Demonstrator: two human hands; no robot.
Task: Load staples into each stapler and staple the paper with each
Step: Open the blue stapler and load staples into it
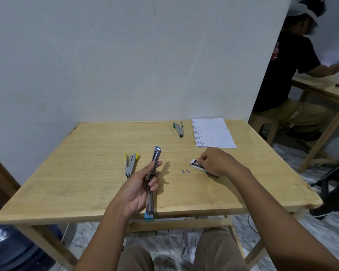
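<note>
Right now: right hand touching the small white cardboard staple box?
Touching. The head view shows the right hand pinching the small white cardboard staple box with its fingertips, no gap between them.

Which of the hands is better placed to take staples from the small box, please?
The right. The right hand sits at the staple box, fingers pinching its open end, while the left hand is occupied gripping the opened blue stapler.
</note>
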